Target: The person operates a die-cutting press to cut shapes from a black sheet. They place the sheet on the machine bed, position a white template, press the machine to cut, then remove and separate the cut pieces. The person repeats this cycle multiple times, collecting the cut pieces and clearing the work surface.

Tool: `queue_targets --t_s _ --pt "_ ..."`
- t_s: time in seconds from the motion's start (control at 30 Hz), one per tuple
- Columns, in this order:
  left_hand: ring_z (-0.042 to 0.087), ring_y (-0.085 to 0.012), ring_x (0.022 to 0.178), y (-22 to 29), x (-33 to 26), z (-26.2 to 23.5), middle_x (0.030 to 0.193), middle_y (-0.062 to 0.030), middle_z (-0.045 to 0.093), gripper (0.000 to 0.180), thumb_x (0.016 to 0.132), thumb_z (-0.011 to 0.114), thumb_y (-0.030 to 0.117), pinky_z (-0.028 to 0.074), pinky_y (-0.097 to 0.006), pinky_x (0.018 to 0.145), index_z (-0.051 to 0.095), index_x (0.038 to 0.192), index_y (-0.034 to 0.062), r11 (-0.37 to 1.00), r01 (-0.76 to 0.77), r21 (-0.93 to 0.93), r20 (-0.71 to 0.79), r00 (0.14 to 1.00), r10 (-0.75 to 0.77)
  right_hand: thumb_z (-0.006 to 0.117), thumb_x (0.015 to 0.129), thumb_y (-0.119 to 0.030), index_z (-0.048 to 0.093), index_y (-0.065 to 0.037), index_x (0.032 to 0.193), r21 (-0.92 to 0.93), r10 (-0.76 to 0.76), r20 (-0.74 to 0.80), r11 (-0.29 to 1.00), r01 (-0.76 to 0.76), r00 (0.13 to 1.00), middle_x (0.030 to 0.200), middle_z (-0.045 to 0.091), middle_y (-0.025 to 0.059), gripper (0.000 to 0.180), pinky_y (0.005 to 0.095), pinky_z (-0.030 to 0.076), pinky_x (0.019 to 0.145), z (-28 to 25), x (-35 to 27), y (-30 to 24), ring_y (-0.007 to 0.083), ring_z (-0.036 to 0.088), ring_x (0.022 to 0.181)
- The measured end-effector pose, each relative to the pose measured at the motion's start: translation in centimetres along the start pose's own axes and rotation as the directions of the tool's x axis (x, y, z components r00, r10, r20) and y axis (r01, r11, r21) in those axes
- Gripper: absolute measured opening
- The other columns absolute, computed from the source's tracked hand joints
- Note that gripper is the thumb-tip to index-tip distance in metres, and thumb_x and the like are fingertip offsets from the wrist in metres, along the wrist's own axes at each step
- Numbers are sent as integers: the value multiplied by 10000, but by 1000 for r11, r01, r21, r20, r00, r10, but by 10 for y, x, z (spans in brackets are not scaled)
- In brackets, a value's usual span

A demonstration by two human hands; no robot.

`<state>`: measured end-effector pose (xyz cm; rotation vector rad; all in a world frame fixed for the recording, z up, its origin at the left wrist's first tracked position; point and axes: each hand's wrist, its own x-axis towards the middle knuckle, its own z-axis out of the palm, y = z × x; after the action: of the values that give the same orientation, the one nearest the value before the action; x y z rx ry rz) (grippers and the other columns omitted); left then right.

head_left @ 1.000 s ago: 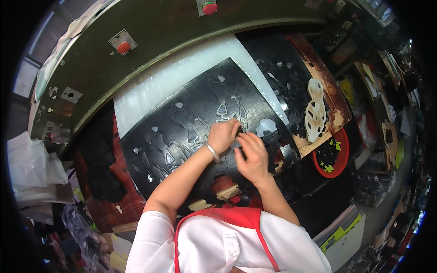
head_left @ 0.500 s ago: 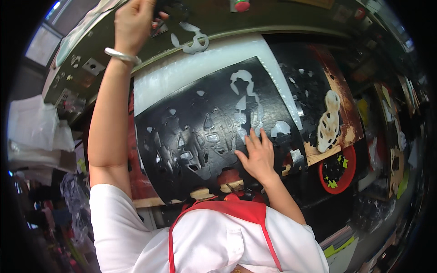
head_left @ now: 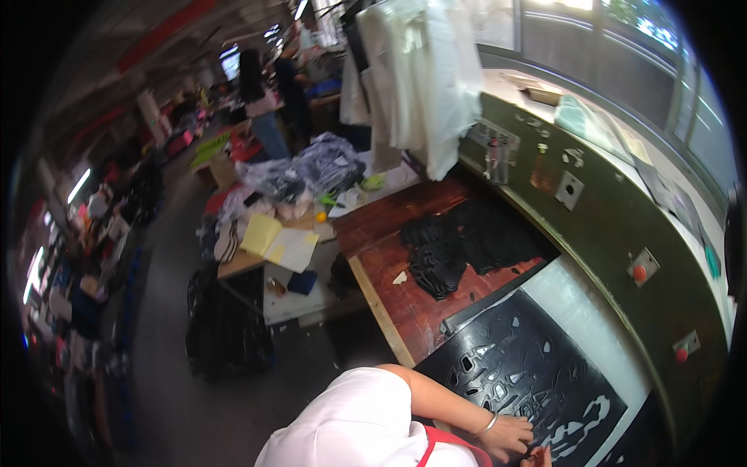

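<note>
The black sheet (head_left: 537, 366) lies flat on the pale bed (head_left: 599, 311) of the press, at the lower right of my view, and it is riddled with cut-out holes — small tooth shapes and one larger curl near its lower corner. I judge it thin, limp and light, something like leather or rubber sheet: it will drape rather than hold its shape, and the narrow bridges between the holes look as if they could stretch or tear under a hard pull. I would take it at a solid margin or pinch a loose piece by its edge, not by the webbing.

My left hand (head_left: 507, 437), with a thin bangle (head_left: 488, 425) at the wrist, rests on the sheet's near edge with the fingers curled down onto the material; it looks pinched on something there, though I cannot tell whether it has a cut piece or only the sheet itself. Of my right hand (head_left: 537, 458) I see just a sliver at the bottom edge, touching the left — whether it is closed or spread I cannot tell.

Further out, a heap of black cut pieces (head_left: 459, 245) sits on the red-brown wooden bench (head_left: 405, 303), well apart from the hands. The green machine housing (head_left: 622, 226) with its red buttons (head_left: 640, 273) curves along the right.
</note>
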<state>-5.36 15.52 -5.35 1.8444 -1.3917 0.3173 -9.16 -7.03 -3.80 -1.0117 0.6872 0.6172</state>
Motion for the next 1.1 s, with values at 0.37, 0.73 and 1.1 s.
queue_targets --t_s 0.37,0.73,1.1 --pt "628 -251 776 -23 32 -4 857 -117 635 219 931 506 205 496 -362 690 620 924 18 694 517 -501 -50 784 -619 630 911 -372 619 -6 942 -865 -867 -31 273 422 497 797 611 97 367 330 462 491 82 -58 20 208 556 544" --pt "581 -110 534 -25 42 -12 629 -51 622 298 944 544 274 460 -297 518 671 837 26 475 579 -663 55 669 -741 527 990 -217 620 49 995 -471 -492 11 765 438 871 855 667 114 282 263 483 536 95 -12 25 165 650 726" --pt "485 -69 446 -92 171 -244 637 -17 522 338 1006 483 325 419 -253 377 557 869 25 637 -106 -764 -643 213 -736 590 955 -195 647 65 1031 -599 -631 13 616 511 776 933 693 151 277 314 538 653 56 -5 43 214 657 763"
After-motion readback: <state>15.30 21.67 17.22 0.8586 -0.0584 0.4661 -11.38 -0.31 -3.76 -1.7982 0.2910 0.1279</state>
